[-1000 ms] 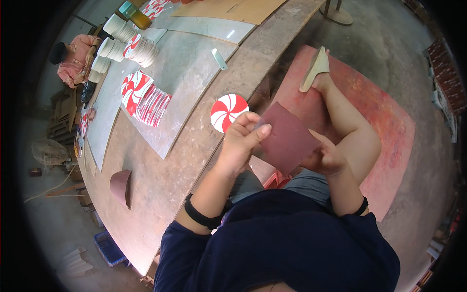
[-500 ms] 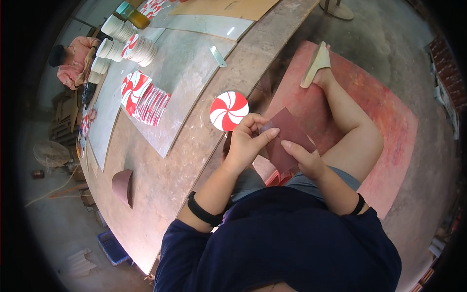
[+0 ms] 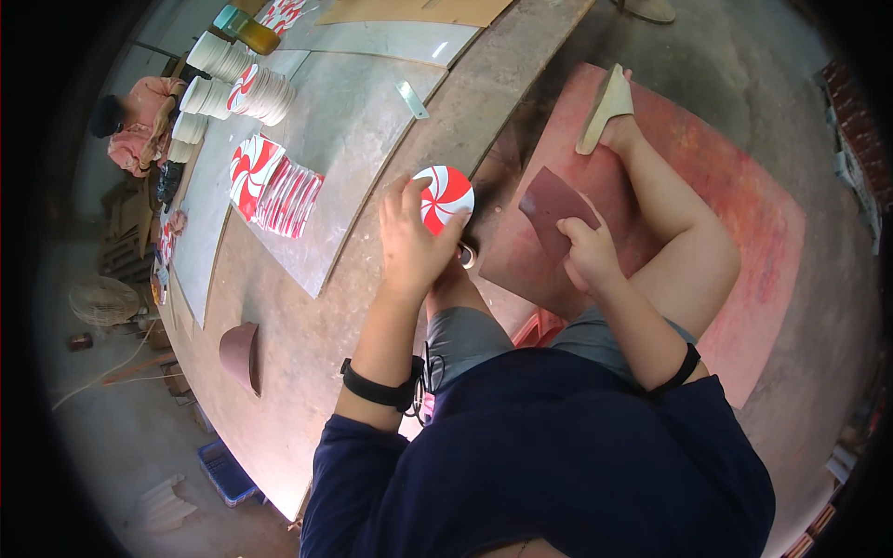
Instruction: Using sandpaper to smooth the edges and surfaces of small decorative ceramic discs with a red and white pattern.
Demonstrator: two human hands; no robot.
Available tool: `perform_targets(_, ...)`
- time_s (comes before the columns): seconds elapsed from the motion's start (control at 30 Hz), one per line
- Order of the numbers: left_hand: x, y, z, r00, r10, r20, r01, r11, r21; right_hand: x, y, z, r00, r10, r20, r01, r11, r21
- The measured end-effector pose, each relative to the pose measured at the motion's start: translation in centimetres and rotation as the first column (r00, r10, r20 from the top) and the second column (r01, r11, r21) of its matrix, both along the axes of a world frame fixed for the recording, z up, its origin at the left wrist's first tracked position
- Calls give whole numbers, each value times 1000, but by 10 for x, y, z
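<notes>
At the edge of the worktable (image 3: 326, 339) is a round disc (image 3: 448, 197) with a red and white swirl pattern. My left hand (image 3: 412, 244) grips it, thumb on the near side and fingers over its left edge. Over my lap, my right hand (image 3: 588, 251) pinches a reddish-brown sheet of sandpaper (image 3: 549, 206) between thumb and fingers. The sheet is slightly bent and held apart from the disc.
A curled brown sandpaper piece (image 3: 240, 358) lies on the table at left. Farther off are a row of swirl discs (image 3: 290, 200), stacks of pale discs (image 3: 265, 96), a metal strip (image 3: 411, 99) and a jar (image 3: 246, 30). Another person (image 3: 147, 121) sits beyond.
My left hand has let go of the sandpaper and moved left onto the disc. My right hand now holds the sheet alone, slightly farther right.
</notes>
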State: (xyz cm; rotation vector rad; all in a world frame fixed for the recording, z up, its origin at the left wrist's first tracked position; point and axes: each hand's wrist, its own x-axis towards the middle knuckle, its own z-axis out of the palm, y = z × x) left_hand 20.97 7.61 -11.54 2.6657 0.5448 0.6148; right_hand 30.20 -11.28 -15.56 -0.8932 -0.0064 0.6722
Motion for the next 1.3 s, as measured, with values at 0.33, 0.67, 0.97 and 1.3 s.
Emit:
perform_targets(0.33,4,8,-16,895,76,-440,10,982,189,4,15,-2,944,-112,-309,86,992,-95)
perform_targets(0.67,-5,15,-24,945,-124,-303,187,964,191,-9,34,-30,382,147,912,266,928,-261)
perform_targets(0.97,-8,15,-26,942,-152,-300,227,945,234,-24,60,-37,196,107,975,398,900,-179)
perform_targets(1.3,-7,12,-23,935,-106,-337,187,958,217,-29,71,-68,135,245,960,458,844,-280)
